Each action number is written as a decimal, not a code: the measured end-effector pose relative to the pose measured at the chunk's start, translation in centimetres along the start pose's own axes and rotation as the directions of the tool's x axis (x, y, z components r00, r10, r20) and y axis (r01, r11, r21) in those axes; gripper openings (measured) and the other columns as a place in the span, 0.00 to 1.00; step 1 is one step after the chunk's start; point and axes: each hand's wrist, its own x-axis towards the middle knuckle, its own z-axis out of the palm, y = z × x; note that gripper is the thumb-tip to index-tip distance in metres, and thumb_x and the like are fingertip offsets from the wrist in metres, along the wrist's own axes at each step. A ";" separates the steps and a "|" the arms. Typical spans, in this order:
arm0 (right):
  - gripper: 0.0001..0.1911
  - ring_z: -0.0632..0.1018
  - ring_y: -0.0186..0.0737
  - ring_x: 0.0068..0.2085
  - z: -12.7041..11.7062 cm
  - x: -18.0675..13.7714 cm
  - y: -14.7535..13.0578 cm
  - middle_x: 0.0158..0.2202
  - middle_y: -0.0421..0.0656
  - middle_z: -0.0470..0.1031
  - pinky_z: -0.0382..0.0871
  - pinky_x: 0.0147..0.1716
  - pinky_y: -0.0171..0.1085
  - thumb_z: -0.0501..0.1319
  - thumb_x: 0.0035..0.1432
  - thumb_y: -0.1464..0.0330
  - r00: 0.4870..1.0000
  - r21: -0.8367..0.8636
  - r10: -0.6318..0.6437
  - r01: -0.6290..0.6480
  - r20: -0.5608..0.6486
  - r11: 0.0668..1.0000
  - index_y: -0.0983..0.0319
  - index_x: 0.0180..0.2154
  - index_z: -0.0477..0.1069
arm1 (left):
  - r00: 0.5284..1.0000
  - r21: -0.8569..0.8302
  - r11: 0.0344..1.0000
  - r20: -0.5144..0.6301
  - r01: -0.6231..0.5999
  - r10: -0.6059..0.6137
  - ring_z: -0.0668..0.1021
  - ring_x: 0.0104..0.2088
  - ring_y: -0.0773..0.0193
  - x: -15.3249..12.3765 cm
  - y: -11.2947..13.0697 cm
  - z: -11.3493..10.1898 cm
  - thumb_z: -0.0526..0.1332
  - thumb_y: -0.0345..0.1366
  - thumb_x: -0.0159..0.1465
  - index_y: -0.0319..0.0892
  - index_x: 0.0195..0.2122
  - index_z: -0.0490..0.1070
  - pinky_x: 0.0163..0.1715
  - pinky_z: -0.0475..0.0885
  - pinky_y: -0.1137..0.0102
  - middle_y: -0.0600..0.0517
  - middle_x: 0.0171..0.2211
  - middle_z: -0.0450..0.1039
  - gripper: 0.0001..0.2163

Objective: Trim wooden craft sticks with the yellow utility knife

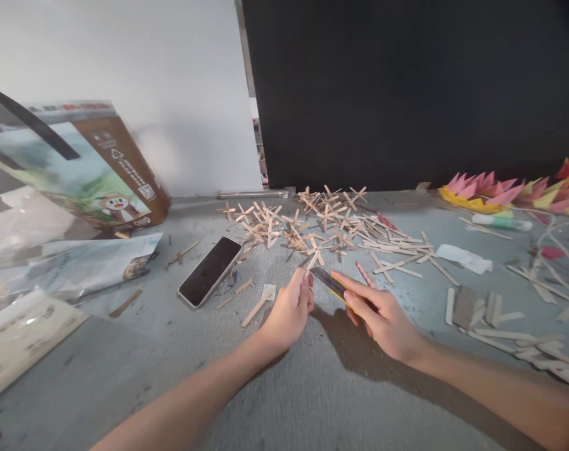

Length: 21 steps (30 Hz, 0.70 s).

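Observation:
Between the thumb and fingers of my left hand [291, 307] a thin wooden craft stick [313, 259] is pinched, its end pointing up and away from me. My right hand [380, 316] is closed around a yellow and black utility knife [341, 290]. The knife's front end points left, close to the stick; whether blade and wood touch I cannot tell. Just beyond both hands lies a pile of craft sticks [265, 224], many joined or laid in crosses. A pink patterned strip [365, 274] rests behind my right hand.
A smartphone [211, 272] lies left of my hands. Further left stand a printed paper bag [110, 169] and plastic packaging [84, 263]. At right are pink and yellow paper crowns [481, 191], a capped tube [501, 222], white tissue [464, 257] and loose sticks [504, 334]. A black panel [406, 94] rises behind.

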 end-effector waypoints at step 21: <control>0.29 0.64 0.33 0.22 0.0 -0.2 0.3 0.23 0.34 0.64 0.63 0.28 0.37 0.52 0.75 0.55 0.996 0.071 0.090 -0.090 0.012 0.993 0.59 0.70 0.65 | 1.000 -0.021 1.000 -0.004 0.008 -0.008 0.64 0.23 0.68 0.0 -0.1 0.1 0.43 0.49 0.78 0.45 0.37 0.59 0.27 0.59 0.72 0.60 0.22 0.60 0.16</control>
